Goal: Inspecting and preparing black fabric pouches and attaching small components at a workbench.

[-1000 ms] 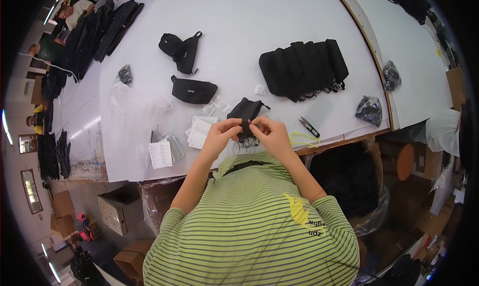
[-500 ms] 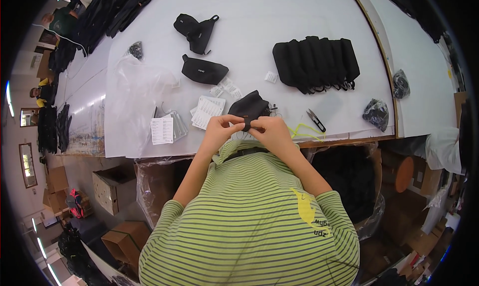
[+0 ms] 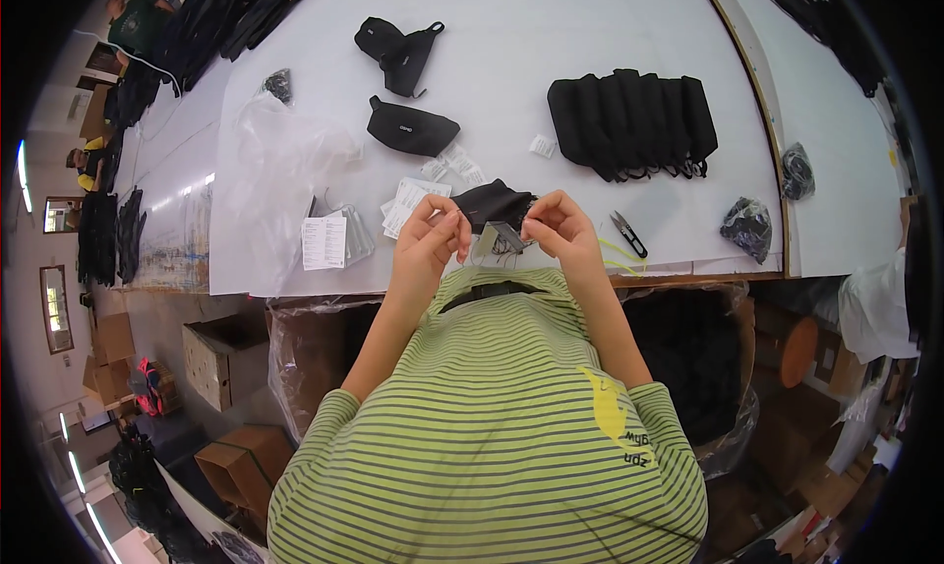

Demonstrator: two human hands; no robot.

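In the head view, held the left hand [image 3: 431,237] and right hand [image 3: 562,230] curled inward at either side of a small black pouch [image 3: 492,202], by the counter's [image 3: 492,62] near edge. Could not tell whether pinching or loose. Had a grey strip [image 3: 506,237] between both, snips [image 3: 631,237] rightward along that edge, and a row of black pouches [image 3: 632,126] toward the counter's right edge.
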